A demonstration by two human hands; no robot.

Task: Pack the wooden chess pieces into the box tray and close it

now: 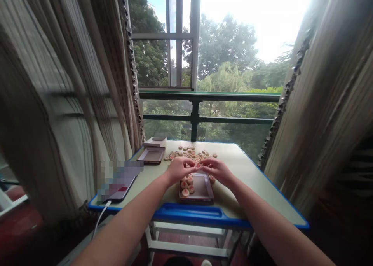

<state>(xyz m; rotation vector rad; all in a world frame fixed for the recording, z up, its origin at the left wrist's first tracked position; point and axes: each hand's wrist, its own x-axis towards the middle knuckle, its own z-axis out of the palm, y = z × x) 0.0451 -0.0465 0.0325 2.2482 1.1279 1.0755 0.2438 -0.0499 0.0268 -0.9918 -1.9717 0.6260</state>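
Over the far end of an open box, my left hand and my right hand face each other with curled fingers. Between their fingertips are Chinese chess pieces with red characters; how many is hidden by the fingers. Inside the box, several round pieces lie along the left side, while its right part shows bare bottom. One loose piece sits by the box's right wall, under my right hand. Beyond my hands, many more pieces are scattered on the table.
The pale table has a blue rim and a front pen groove. At its left lie an empty box tray, another open box part behind it, and a dark tablet-like device with a white cable. Curtains flank the window.
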